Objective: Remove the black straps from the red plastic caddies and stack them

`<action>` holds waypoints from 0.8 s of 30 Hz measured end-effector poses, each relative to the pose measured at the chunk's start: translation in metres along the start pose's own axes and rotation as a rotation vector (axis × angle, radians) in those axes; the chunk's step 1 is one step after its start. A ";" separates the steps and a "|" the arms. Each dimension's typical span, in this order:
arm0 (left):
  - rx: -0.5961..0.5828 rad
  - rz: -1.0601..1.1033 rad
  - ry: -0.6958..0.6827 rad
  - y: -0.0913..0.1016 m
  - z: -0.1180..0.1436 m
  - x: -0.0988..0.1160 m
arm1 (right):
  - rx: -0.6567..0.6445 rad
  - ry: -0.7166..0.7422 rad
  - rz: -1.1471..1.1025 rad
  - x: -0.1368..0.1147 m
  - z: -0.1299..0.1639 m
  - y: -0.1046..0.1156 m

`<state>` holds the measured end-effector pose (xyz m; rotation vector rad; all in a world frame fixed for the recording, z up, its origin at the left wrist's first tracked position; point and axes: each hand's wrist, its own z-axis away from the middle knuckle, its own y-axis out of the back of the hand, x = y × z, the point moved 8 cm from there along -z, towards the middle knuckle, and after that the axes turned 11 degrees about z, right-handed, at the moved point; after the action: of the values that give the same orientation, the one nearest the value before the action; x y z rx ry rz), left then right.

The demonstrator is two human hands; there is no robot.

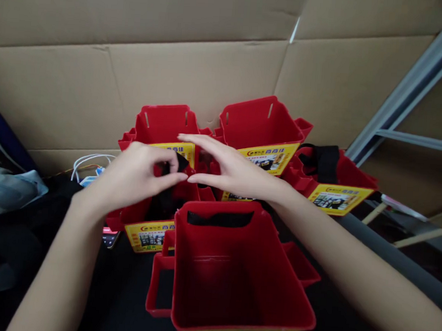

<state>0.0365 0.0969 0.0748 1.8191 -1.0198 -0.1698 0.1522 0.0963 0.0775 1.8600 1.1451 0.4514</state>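
Note:
A red plastic box (235,282) stands nearest me, its open top facing up. A black strap (221,218) runs across the slot in its back wall. Behind that box, my left hand (132,179) is closed, thumb against curled fingers, around a piece of black strap (182,162). My right hand (235,174) has its fingers stretched out and thumb apart, its fingertips close to the left hand; I see nothing held in it. Under the left hand is another red box with a yellow label (151,236) and dark strap inside, partly hidden by the hand.
Two red boxes (167,124) (250,122) stand at the back against a cardboard wall (197,78). On the right sits a red box with black strap (327,163). A metal frame (407,93) rises at right. A phone (110,238), cables and dark cloth (14,252) lie left.

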 end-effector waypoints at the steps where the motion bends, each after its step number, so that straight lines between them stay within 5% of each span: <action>1: -0.013 -0.015 -0.038 -0.004 -0.001 0.005 | -0.039 0.064 -0.026 -0.004 -0.011 -0.006; 4: -0.106 0.023 -0.066 -0.011 0.002 0.011 | -0.221 0.149 -0.128 -0.008 -0.031 -0.027; 8: -0.142 0.051 -0.006 -0.004 0.008 0.004 | -0.355 0.048 -0.097 0.005 -0.028 -0.029; 11: -0.157 -0.024 0.083 -0.002 0.009 -0.016 | -0.299 -0.115 0.044 0.028 -0.006 -0.002; 18: -0.377 -0.032 0.191 -0.021 0.012 -0.061 | 0.065 -0.523 0.295 0.079 0.077 0.088; 21: -0.257 -0.091 0.138 -0.015 0.007 -0.043 | 0.153 -0.492 0.364 0.077 0.084 0.093; 24: 0.009 -0.028 0.006 -0.009 -0.006 0.005 | 0.112 -0.310 0.373 0.051 0.065 0.070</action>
<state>0.0479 0.0990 0.0715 1.8417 -0.9932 -0.1771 0.2592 0.0950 0.0926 2.1614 0.6285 0.2926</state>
